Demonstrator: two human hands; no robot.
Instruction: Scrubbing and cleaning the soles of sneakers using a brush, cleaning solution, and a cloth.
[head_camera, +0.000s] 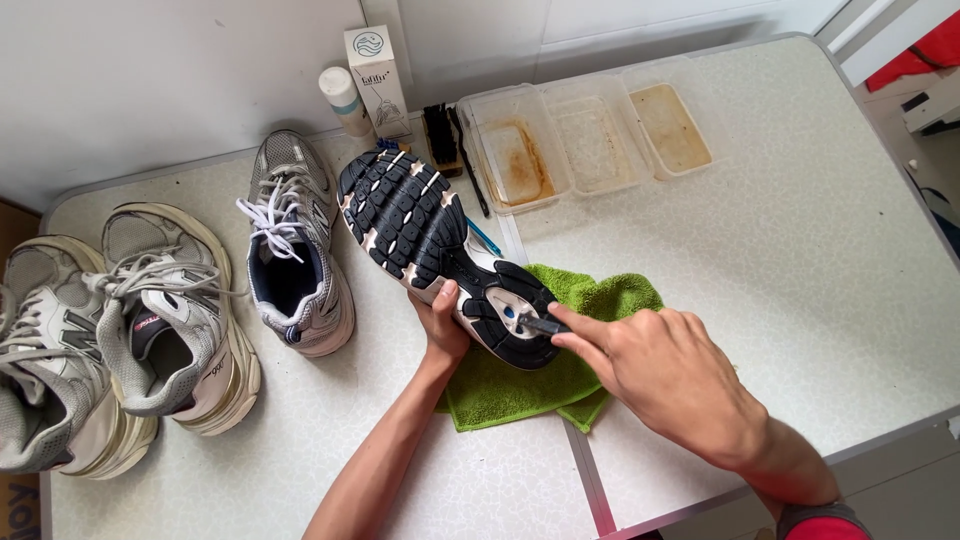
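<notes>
My left hand (441, 325) grips an upturned sneaker (430, 235) by its side, the black and white sole facing up. My right hand (660, 370) pinches a small dark pointed tool (540, 324) whose tip rests on the heel part of the sole. Under the heel lies a green cloth (510, 385) on the white table (800, 260).
A grey sneaker (295, 250) stands left of the held one, and two more worn sneakers (170, 320) (50, 360) sit at the far left. At the back are a white bottle (343, 100), a box (377, 68), dark brushes (442, 132) and stained clear trays (590, 140).
</notes>
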